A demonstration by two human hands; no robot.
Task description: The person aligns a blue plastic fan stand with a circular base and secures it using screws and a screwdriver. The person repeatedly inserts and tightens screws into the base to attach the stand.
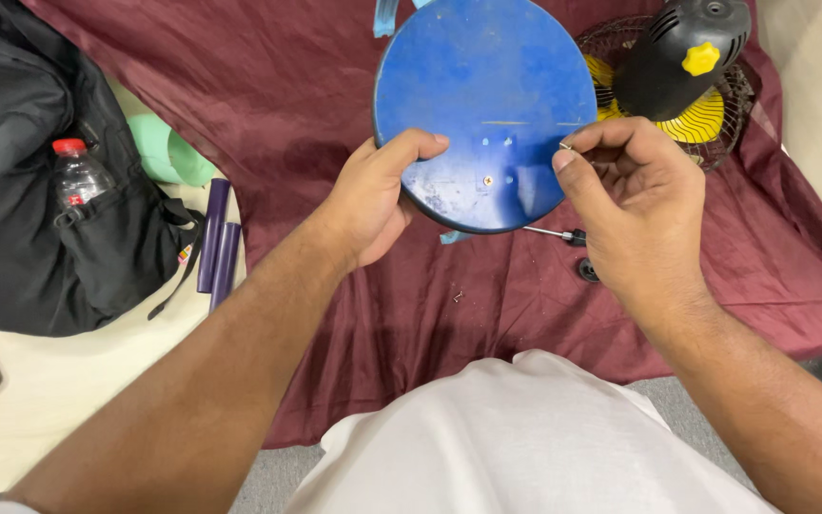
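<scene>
Here the left hand point(373, 195) grips the lower left edge of a round blue disc-shaped base point(484, 105), thumb over its scuffed face, holding it tilted up above the maroon cloth point(335, 86). The right hand point(635, 205) is closed in a pinch on a small silver screw point(565, 147) at the disc's right rim. One brass-coloured screw point(488, 180) sits in the face near the lower edge, beside several bare holes. By the look of it, the step in hand is handling the base's fasteners; the next move calls for a steady disc and fine fingertip control.

A screwdriver point(554, 233) lies partly hidden under the disc. Another loose screw point(458, 297) rests on the cloth, easy to lose. Behind stands a black-and-yellow fan with wire grille point(687, 67); a black backpack point(21, 190) holding a clear bottle point(78, 176) lies well left.
</scene>
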